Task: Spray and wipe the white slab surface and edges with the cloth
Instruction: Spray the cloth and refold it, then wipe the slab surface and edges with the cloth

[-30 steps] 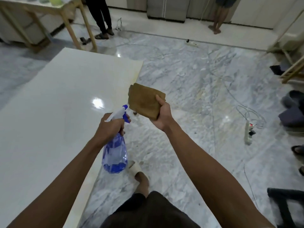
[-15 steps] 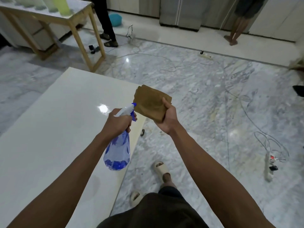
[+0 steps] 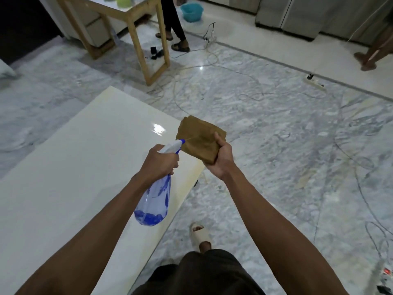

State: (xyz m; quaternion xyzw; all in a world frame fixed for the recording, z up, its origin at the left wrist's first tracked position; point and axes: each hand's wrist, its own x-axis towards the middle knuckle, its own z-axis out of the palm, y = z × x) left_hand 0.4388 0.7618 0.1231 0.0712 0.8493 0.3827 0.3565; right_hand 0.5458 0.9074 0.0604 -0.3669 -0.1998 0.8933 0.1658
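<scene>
Blue translucent spray bottle (image 3: 154, 201) gripped at neck by left hand (image 3: 158, 162), fingers curled round trigger; white nozzle pointed at cloth. Folded brown cloth (image 3: 200, 139) pinched by right hand (image 3: 219, 158), thumb on top, fingers hidden beneath. Glossy white slab (image 3: 70, 167) seen below left fingers, yellowish staining along edge under bottle.

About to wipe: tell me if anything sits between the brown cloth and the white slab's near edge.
Nothing visible does. The folded brown cloth, gripped by the right hand, hangs just past the white slab edge; only the spray bottle in the left hand is alongside.
</scene>
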